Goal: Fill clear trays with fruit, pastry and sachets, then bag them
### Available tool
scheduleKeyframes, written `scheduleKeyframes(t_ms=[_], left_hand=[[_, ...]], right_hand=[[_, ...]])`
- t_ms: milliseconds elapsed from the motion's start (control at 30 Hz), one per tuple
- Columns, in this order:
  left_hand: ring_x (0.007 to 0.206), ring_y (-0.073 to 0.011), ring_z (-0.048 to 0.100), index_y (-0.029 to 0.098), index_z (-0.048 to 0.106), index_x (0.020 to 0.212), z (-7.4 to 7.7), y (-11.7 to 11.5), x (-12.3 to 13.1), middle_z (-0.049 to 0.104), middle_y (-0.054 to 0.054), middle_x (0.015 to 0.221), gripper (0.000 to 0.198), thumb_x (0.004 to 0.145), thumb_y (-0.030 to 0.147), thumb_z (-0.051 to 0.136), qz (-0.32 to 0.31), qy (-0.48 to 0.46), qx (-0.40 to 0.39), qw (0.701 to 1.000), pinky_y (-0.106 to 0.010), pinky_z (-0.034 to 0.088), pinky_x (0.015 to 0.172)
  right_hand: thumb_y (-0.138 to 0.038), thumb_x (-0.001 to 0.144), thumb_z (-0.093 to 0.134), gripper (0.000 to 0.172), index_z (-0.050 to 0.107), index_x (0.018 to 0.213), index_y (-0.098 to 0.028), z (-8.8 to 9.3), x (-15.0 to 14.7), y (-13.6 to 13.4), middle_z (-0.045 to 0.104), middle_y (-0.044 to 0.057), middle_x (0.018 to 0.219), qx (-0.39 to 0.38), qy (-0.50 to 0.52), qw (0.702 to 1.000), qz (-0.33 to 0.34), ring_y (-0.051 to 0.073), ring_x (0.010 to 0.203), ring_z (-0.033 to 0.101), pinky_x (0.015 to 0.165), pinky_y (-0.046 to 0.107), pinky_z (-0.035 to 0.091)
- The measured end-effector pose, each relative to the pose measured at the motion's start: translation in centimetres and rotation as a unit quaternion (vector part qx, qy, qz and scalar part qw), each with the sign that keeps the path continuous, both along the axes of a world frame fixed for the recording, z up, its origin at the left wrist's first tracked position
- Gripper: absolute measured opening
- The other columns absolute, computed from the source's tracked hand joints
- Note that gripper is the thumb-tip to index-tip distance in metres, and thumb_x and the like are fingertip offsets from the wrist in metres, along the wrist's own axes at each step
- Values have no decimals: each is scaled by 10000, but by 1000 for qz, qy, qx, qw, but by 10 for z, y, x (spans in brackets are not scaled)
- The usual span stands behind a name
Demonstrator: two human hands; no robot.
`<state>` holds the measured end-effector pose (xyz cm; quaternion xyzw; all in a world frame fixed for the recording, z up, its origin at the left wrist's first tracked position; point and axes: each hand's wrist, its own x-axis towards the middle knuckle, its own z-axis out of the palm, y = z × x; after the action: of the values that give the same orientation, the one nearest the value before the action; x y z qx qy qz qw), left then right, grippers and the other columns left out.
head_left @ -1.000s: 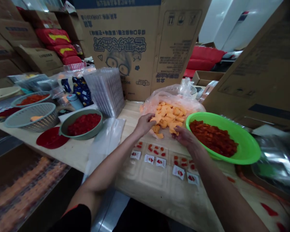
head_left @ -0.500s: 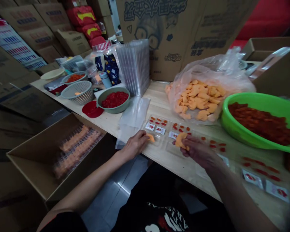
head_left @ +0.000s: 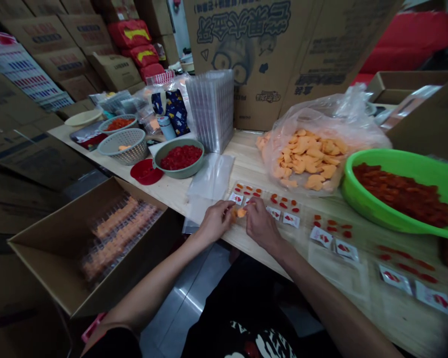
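Stacked cardboard boxes (head_left: pixel 59 64) and three red bundles (head_left: pixel 117 37) stand behind a pale wooden table (head_left: pixel 242 159), with one large printed carton (head_left: pixel 309 64) upright at its back edge. Four clear trays (head_left: pixel 338 266) lie in a row along the front, bearing small red and orange bits (head_left: pixel 332 229) and white sachets (head_left: pixel 346 248): seven sachets show plainly, and an eighth is partly behind the right hand (head_left: pixel 262 223). Both that hand and the left hand (head_left: pixel 214 220) are over the leftmost tray, their fingers pinched on orange pieces (head_left: pixel 241 212) between them; how many, I cannot tell. One plastic bag (head_left: pixel 332 107) of similar pieces sits behind the trays, one bright green bowl (head_left: pixel 414 160) of dark red bits beside it. Further left are one grey-green bowl (head_left: pixel 184 172) of red bits, one red dish (head_left: pixel 147 180) and one grey basket (head_left: pixel 134 155). Below, an open box (head_left: pixel 45 263) holds two packed rows (head_left: pixel 115 219).

Half a second ago the right hand held several orange pieces over the second tray; now it is close beside the left, leaving that tray's two sachets in plain sight. A second ago both hands were at the bag.
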<state>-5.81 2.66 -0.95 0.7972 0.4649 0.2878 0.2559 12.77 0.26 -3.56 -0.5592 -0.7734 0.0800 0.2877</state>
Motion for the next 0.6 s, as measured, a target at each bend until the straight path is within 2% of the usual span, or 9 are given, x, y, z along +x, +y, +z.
scheduleKeyframes(t_ms=[67, 133, 200, 300, 367, 467, 500, 600], left_hand=[[859, -164, 645, 158, 632, 1125, -2, 4, 0, 667, -75, 1041, 291, 876, 100, 494, 4, 6, -21, 1000, -287, 530, 811], [862, -166, 634, 159, 652, 1047, -3, 5, -2, 651, -70, 1018, 276, 835, 70, 500, -10, 33, -19, 999, -289, 523, 821], [909, -178, 626, 167, 665, 993, -4, 5, -6, 634, -70, 1006, 248, 832, 73, 502, -28, 56, -9, 998, -298, 514, 856], [1018, -209, 602, 194, 676, 1074, -3, 4, -10, 613, -84, 1103, 224, 877, 189, 569, -77, 92, 12, 993, -339, 495, 932], [1080, -232, 583, 218, 685, 1118, -3, 6, -9, 598, -94, 1182, 242, 895, 245, 594, -126, 133, 29, 983, -378, 469, 986], [1087, -235, 582, 227, 711, 1039, -6, 11, -5, 621, -89, 1158, 213, 922, 195, 536, -172, 189, 38, 966, -393, 449, 1012], [1082, -228, 584, 228, 710, 1009, -8, 12, -4, 630, -82, 1134, 219, 920, 167, 520, -174, 196, 33, 964, -381, 454, 1006], [1084, -202, 589, 233, 678, 1012, -17, 11, -1, 621, -61, 1145, 253, 889, 103, 500, -153, 190, 11, 970, -322, 488, 940]], right_hand=[[-30, 848, 429, 289, 608, 1040, -152, -6, -3, -4, 489, 198, 1333, -18, -65, 997, 41, 272, 1044, 588, 860, 397, 524], [-3, 828, 424, 323, 621, 1033, -156, -9, 0, -7, 474, 190, 1383, -37, -73, 994, 77, 275, 1114, 575, 922, 407, 515], [-27, 838, 434, 329, 629, 1060, -171, -6, 10, -7, 492, 168, 1379, -45, -7, 996, 76, 267, 1153, 573, 955, 411, 512], [-146, 881, 482, 267, 627, 1096, -206, 2, 30, -1, 606, 127, 1212, -77, 166, 983, 7, 254, 1086, 622, 950, 433, 519], [-228, 876, 533, 232, 608, 1096, -218, 10, 44, 4, 664, 92, 1040, -155, 300, 940, -49, 240, 937, 672, 882, 432, 547], [-323, 811, 629, 222, 606, 994, -198, 21, 65, 4, 674, 52, 850, -278, 441, 850, -78, 198, 745, 669, 729, 354, 561], [-341, 781, 656, 223, 616, 936, -187, 24, 71, 1, 657, 35, 778, -302, 455, 834, -72, 176, 691, 643, 673, 313, 541], [-367, 708, 696, 267, 654, 878, -165, 30, 85, -8, 571, -18, 614, -330, 463, 820, -70, 110, 544, 503, 520, 233, 409]])
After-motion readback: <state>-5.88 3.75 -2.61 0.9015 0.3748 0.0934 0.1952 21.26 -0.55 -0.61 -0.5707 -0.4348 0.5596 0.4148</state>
